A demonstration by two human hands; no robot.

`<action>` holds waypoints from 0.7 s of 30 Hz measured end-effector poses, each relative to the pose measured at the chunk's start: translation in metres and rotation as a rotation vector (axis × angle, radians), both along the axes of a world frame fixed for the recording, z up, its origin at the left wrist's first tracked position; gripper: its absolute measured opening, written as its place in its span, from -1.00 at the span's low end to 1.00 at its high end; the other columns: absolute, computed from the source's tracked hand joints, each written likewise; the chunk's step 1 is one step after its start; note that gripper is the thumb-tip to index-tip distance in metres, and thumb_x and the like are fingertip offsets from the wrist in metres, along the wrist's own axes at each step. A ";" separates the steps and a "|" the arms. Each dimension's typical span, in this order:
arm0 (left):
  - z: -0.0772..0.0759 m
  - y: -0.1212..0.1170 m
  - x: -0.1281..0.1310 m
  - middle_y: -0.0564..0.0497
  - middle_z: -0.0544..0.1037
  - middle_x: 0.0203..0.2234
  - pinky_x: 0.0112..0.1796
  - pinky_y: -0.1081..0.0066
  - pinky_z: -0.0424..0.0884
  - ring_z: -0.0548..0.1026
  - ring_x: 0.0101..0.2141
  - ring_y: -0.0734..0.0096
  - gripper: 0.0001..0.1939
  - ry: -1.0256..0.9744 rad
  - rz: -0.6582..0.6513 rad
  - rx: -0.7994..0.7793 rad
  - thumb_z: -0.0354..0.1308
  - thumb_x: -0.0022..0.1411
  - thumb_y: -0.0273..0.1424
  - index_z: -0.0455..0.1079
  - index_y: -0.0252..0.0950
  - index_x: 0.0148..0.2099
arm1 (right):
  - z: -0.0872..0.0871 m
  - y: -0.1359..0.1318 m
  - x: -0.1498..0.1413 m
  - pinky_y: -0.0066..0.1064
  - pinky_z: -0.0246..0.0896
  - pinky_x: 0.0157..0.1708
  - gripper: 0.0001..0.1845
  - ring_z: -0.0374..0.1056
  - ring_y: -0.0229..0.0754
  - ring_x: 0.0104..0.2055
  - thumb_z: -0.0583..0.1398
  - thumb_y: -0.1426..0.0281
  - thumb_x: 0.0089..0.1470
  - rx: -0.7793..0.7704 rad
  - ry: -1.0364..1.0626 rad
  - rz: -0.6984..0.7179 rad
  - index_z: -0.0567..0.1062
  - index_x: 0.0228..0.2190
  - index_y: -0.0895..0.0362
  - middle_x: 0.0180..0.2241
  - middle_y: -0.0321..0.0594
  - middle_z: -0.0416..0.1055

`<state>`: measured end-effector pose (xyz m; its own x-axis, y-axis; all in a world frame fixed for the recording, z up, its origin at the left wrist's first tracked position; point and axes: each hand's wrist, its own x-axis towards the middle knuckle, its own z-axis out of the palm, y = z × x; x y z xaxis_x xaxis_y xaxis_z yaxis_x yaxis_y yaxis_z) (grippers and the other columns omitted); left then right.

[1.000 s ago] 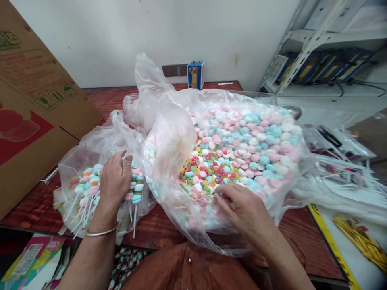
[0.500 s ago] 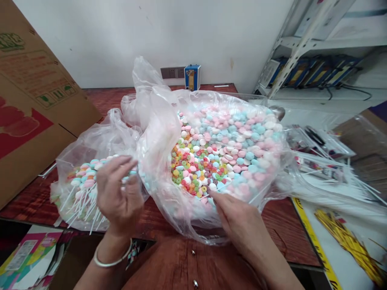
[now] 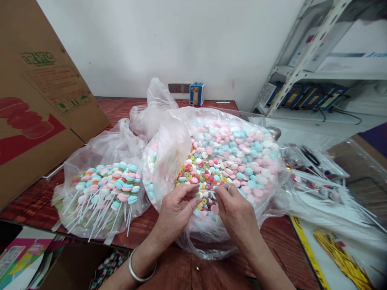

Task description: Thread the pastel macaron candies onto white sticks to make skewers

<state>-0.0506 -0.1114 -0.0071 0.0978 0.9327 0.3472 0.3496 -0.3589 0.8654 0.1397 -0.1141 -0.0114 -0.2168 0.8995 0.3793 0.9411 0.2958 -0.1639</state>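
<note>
Over the front of a large plastic-lined basin of candies, my two hands nearly meet at the fingertips. My right hand (image 3: pixel 237 211) pinches a thin white stick (image 3: pixel 208 191), which points left. Curled close to the stick's other end, my left hand (image 3: pixel 178 209) has thumb and fingers bent toward each other; what lies between them is too small to make out. Ring-shaped gummy candies (image 3: pixel 201 174) in several colours lie beneath, beside pink, blue and white marshmallows (image 3: pixel 242 169). To the left, finished-looking marshmallow skewers (image 3: pixel 111 183) rest on a clear plastic bag (image 3: pixel 90 149).
A tall cardboard box (image 3: pixel 45 92) stands at the left. Behind the basin, a blue device (image 3: pixel 196 94) sits by the wall sockets. On the right are packets of white sticks (image 3: pixel 320 187), gold twist ties (image 3: pixel 341 257) and a metal shelf (image 3: pixel 302 74).
My left hand has left the pile of marshmallow skewers and moved right to meet my right hand over the basin. My right hand has brought up a white stick.
</note>
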 end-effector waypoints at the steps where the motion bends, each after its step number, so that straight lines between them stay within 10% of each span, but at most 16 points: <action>1: 0.002 0.001 0.003 -0.05 0.65 -0.24 -0.19 0.37 0.53 0.60 -0.23 0.33 -0.80 -0.051 -0.004 -0.020 0.25 0.26 -0.44 0.55 -0.27 -0.06 | 0.001 -0.001 -0.001 -0.45 0.05 -0.43 -0.79 0.33 -0.22 -0.39 0.09 0.52 0.26 0.031 -0.010 0.004 0.48 -0.36 0.10 -0.34 -0.22 0.38; 13: 0.008 0.014 0.029 -0.03 0.66 -0.37 -0.29 0.44 0.59 0.66 -0.35 0.35 -0.90 -0.381 -0.027 -0.203 0.22 0.28 -0.40 0.53 -0.30 -0.19 | -0.001 0.003 0.015 -0.38 0.26 -0.24 -0.78 0.42 -0.13 -0.21 0.08 0.44 0.32 0.134 0.247 0.053 0.53 -0.14 0.12 -0.22 -0.10 0.50; 17: 0.016 0.008 0.019 -0.01 0.67 -0.27 -0.18 0.39 0.61 0.67 -0.25 0.35 -0.81 -0.196 0.105 0.185 0.22 0.25 -0.55 0.51 -0.20 -0.12 | 0.005 0.000 0.014 -0.35 0.33 -0.32 -0.75 0.42 -0.16 -0.33 0.13 0.21 0.30 -0.091 0.811 -0.054 0.50 -0.21 0.10 -0.30 -0.16 0.51; 21: 0.025 -0.004 0.021 -0.07 0.68 -0.30 -0.13 0.33 0.61 0.65 -0.23 0.29 -0.70 0.231 -0.249 0.624 0.28 0.15 -0.61 0.49 -0.26 -0.07 | 0.010 0.002 0.001 -0.45 0.21 -0.56 -0.58 0.32 -0.26 -0.55 0.16 0.01 0.22 -0.595 1.616 -0.020 0.47 -0.17 0.11 -0.46 -0.31 0.45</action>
<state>-0.0300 -0.1155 0.0178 0.4173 0.5069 0.7542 0.3425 -0.8565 0.3862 0.1407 -0.1121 -0.0017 0.0309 0.9840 -0.1754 -0.2720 -0.1606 -0.9488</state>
